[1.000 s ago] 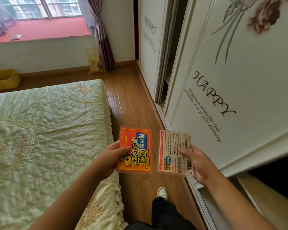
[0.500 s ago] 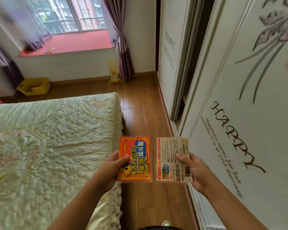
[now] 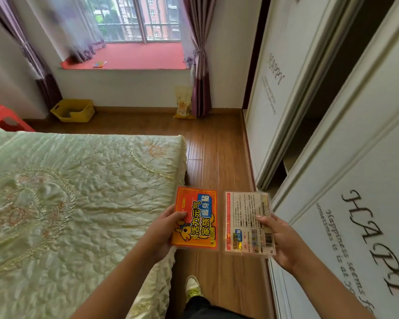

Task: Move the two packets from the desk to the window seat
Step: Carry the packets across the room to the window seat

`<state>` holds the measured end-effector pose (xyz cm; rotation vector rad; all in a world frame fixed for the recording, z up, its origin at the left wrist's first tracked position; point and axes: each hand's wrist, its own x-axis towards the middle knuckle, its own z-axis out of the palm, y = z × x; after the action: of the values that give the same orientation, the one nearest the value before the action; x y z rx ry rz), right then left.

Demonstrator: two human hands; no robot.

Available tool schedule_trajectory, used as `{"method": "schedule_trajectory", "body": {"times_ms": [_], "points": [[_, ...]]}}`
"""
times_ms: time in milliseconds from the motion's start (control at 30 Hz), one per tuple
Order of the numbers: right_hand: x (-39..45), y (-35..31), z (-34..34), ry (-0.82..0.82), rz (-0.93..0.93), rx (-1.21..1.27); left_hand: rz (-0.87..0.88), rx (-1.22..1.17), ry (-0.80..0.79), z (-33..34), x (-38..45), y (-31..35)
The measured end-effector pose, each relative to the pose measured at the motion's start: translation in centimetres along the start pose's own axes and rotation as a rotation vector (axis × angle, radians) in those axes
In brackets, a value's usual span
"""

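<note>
The left hand (image 3: 164,231) is pinching the orange packet (image 3: 195,217) by its left edge, thumb on the printed face, fingers hidden behind. The right hand (image 3: 283,242) is gripping the pale packet (image 3: 248,224) by its right edge the same way. Both packets are being held flat, side by side, just apart, above the floor (image 3: 217,157) between the bed (image 3: 78,192) and the wardrobe (image 3: 355,157). The packets appear light, thin and flexible with slick film — an edge pinch should suffice. The red window seat (image 3: 143,56) is lying well ahead — one small item (image 3: 100,64) is resting on it.
</note>
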<state>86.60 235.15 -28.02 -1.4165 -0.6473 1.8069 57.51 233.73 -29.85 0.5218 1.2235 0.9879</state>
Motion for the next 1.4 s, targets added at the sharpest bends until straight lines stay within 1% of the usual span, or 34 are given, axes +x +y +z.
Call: {"method": "schedule_trajectory", "body": {"times_ms": [200,367,533,767,933,1133,1300,1400], "points": [[7.0,-4.6,4.1,-0.007,-0.013,0.014,0.008,-0.025,0.015,-2.4,6.0,6.1],[11.1,-7.6,7.4,-0.040,-0.016,0.041,0.018,-0.047,0.021,-3.9,10.6,10.1],[15.6,-10.3,8.1,0.009,-0.003,0.005,0.007,-0.057,0.024,-3.6,15.6,12.6],[24.0,-14.8,7.4,0.017,0.018,0.043,-0.012,-0.018,0.054,-1.4,23.9,15.9],[30.6,-20.6,6.6,-0.009,0.034,0.063,0.009,0.015,0.080,1.8,29.8,19.9],[37.1,-26.7,5.6,-0.063,0.006,-0.044,0.049,0.025,0.091,5.4,35.7,24.2],[41.7,-29.7,5.9,-0.044,0.014,-0.059,0.054,0.015,0.105,7.3,39.9,26.7],[44.3,-31.1,6.4,-0.056,0.022,-0.087,0.060,0.022,0.121,7.4,42.6,27.9]]}}
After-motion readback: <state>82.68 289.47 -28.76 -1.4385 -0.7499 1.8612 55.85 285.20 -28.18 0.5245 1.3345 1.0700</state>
